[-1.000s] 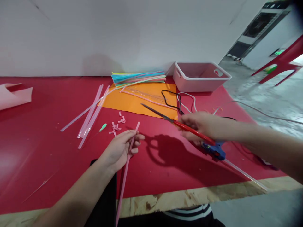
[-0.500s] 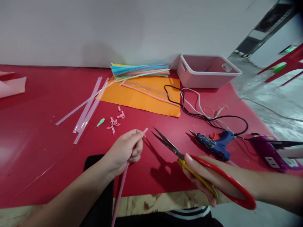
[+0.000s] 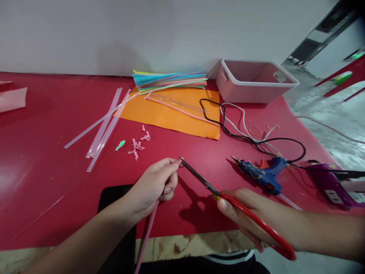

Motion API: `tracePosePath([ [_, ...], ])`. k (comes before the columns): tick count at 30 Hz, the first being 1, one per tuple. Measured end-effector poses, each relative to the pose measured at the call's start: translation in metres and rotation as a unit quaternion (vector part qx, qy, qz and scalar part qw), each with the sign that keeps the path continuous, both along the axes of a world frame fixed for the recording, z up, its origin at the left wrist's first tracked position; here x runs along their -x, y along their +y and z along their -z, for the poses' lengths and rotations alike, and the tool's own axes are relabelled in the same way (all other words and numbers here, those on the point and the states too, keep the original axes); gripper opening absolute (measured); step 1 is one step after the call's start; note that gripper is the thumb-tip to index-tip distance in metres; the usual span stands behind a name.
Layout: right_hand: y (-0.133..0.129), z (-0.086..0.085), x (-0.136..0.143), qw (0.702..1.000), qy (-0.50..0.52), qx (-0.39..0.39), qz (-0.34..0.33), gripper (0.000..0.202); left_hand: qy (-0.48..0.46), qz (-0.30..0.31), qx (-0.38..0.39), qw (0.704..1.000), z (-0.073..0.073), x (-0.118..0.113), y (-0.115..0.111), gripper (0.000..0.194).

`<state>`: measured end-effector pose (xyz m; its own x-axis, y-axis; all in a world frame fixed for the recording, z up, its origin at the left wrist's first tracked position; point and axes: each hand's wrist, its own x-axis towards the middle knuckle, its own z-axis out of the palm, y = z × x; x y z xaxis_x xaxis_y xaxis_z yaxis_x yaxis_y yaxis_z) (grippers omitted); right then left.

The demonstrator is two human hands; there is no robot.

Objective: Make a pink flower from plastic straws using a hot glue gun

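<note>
My left hand (image 3: pixel 161 179) is closed on a long pink strip (image 3: pixel 146 236), looking like a pipe cleaner, whose short end pokes out past the thumb and finger. The rest of the strip hangs below the hand over the table's front edge. In my right hand (image 3: pixel 242 213) are scissors (image 3: pixel 199 178) with red and yellow handles. Their blades are nearly together, with the tips at the strip's short end beside my left fingertips. Several pink curled scraps (image 3: pixel 137 145) lie beyond my left hand, near a small green piece (image 3: pixel 120 145).
Translucent glue sticks (image 3: pixel 105 125) lie at left. An orange sheet (image 3: pixel 171 114) and a bundle of coloured pipe cleaners (image 3: pixel 168 80) are at the back, beside a pink basket (image 3: pixel 256 91). A blue glue gun (image 3: pixel 262 171), cables and a purple power strip (image 3: pixel 327 182) occupy the right.
The scissors have moved left to the strip's end, and their blades have closed from apart to nearly together. My left hand has shifted slightly right, still gripping the strip.
</note>
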<state>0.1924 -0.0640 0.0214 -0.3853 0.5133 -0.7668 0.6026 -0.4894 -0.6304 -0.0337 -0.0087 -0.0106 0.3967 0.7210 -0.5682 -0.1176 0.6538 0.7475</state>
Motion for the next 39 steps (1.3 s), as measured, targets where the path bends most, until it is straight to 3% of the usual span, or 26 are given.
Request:
tracePosePath([
  [6, -0.0004, 0.0035, -0.0012, 0.999, 0.008, -0.044, -0.021, 0.058, -0.002, -0.003, -0.002, 1.000, 0.0005, -0.0003, 0.0004, 0.033],
  [19, 0.0009, 0.0051, -0.0004, 0.997, 0.009, -0.070, -0.036, 0.059, -0.022, -0.016, 0.010, 1.000, 0.0004, 0.0010, 0.0023, 0.033],
  [31, 0.0001, 0.0054, 0.0009, 0.999, -0.030, -0.019, 0.011, 0.058, -0.028, -0.018, 0.054, 0.998, -0.0023, 0.0002, 0.0053, 0.030],
  [39, 0.0027, 0.0004, 0.0005, 0.999, -0.001, -0.048, -0.012, 0.064, -0.039, -0.002, 0.050, 0.998, -0.0064, 0.0010, 0.0016, 0.027],
])
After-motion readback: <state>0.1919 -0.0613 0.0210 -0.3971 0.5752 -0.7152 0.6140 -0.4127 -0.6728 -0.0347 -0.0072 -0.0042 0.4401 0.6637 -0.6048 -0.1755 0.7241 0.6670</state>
